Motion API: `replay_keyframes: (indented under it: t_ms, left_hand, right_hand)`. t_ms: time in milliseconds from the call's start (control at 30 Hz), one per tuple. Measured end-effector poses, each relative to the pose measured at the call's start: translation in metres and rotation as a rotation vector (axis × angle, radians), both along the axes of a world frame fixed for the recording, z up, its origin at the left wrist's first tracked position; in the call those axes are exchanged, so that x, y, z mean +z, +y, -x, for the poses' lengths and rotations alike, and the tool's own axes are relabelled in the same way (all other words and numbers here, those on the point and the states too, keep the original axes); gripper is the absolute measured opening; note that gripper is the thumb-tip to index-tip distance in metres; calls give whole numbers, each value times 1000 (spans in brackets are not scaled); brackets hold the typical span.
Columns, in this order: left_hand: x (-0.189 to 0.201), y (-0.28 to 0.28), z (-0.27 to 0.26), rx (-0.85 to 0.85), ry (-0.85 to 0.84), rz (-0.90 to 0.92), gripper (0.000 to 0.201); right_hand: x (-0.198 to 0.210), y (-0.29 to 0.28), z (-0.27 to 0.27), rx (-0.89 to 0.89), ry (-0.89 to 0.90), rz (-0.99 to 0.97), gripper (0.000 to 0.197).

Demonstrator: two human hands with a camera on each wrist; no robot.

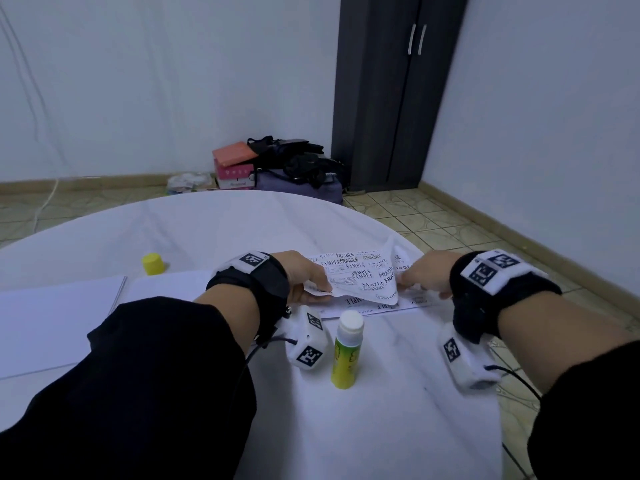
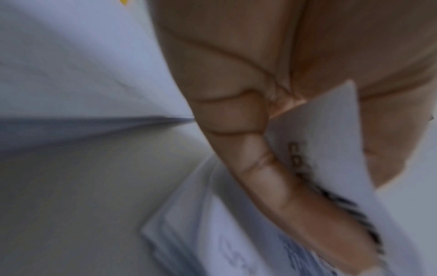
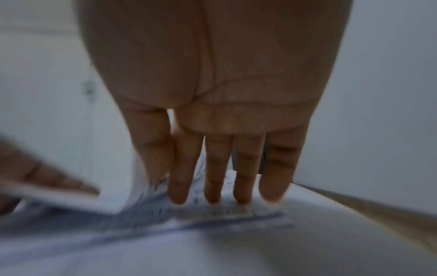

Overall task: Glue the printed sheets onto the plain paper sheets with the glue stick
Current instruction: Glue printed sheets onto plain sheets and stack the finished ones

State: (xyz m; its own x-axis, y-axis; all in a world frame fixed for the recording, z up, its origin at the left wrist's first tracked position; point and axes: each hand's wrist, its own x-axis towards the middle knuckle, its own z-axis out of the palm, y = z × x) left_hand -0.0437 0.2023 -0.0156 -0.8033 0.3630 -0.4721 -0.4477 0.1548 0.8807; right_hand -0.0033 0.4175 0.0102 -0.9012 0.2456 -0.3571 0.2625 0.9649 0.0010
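Observation:
My left hand [image 1: 313,284] pinches the left edge of a printed sheet [image 1: 363,275] between thumb and fingers and holds it curled up off the pile. In the left wrist view the sheet [image 2: 331,149] runs between thumb and finger. My right hand [image 1: 408,277] lies flat with straight fingers [image 3: 212,186] that press their tips on the pile of printed sheets [image 3: 227,211]. The pile [image 1: 367,308] lies under both hands. An uncapped green glue stick [image 1: 347,348] stands upright in front of it. A stack of plain paper [image 1: 52,313] lies to the left.
The yellow glue cap [image 1: 152,264] stands behind the plain paper. All of it rests on a round table under a white cloth [image 1: 381,427], whose edge curves close past my right hand. Boxes and bags lie on the tiled floor by a dark cupboard [image 1: 391,91].

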Motion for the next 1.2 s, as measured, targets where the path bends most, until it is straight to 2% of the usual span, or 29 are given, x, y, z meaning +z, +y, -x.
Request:
replay_keyframes:
  t_ms: [67,167,233,300,400,467,533,600,667,767,867,900,967,1000,1133,1200]
  left_hand:
    - [4,1,-1,-1,12,12,19]
    - [15,-1,0,41,109,59,15]
    - [24,-9,1,106,169,40,16]
    - [33,-21,-3,163,222,-11,18]
    - [44,-45,-14,293,290,-90,20]
    - [50,-64,-26,355,311,-113,20]
    - [54,-83,-43,401,327,-77,20]
    - [55,-103,-61,441,345,-13,22]
    - [52,-122,-81,453,354,61,23]
    - [44,-144,-113,406,321,105,24]
    - [36,-161,-143,283,254,207,23]
    - [33,-165,-152,215,253,265,28]
    - [24,-172,-165,115,223,336,55]
    - [21,-174,-172,80,220,378,60]
    - [15,-182,-188,-95,286,701,70]
    - [20,-186,-192,-221,315,922,82]
  right_hand:
    - [-8,-9,-6,45,-66,-55,22]
    - [-7,-25,-15,66,-144,-129,18]
    - [-6,-33,-18,210,-172,-281,29]
    - [-11,-39,-19,127,-245,-316,25]
    - [-23,-30,-5,153,-178,-335,25]
    - [-38,-16,11,90,-62,-290,36]
    - [-24,-30,-13,46,48,-290,55]
    - [-13,-41,-34,25,78,-263,69]
    - [1,-57,-61,23,39,-176,72]
    - [13,-71,-98,41,-88,-28,71]
    - [11,-70,-117,-12,-89,233,79]
    - [8,-71,-120,-30,-78,317,82]
    - [3,-73,-125,-74,-45,429,86]
    - [1,-77,-128,-93,-30,473,88]
    - [-3,-92,-134,-78,16,560,83]
    - [-2,-99,-135,-68,57,547,69]
